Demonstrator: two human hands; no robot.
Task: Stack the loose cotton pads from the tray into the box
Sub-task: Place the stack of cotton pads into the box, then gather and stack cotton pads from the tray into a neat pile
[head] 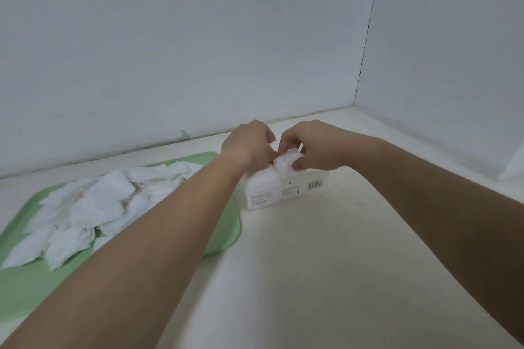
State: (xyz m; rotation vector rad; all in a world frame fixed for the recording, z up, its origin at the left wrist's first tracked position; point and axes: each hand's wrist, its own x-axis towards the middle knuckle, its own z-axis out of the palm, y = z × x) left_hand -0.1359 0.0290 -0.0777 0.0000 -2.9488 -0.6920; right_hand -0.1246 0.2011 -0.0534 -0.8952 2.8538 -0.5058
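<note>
Curled left hand [249, 147] and right hand [317, 147] pinch pads [285, 162] over box [272, 193].

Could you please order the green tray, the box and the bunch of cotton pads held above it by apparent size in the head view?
1. green tray, clearly largest, though nearer the camera and partly cut off.
2. box.
3. bunch of cotton pads, smallest, partly hidden.
</note>
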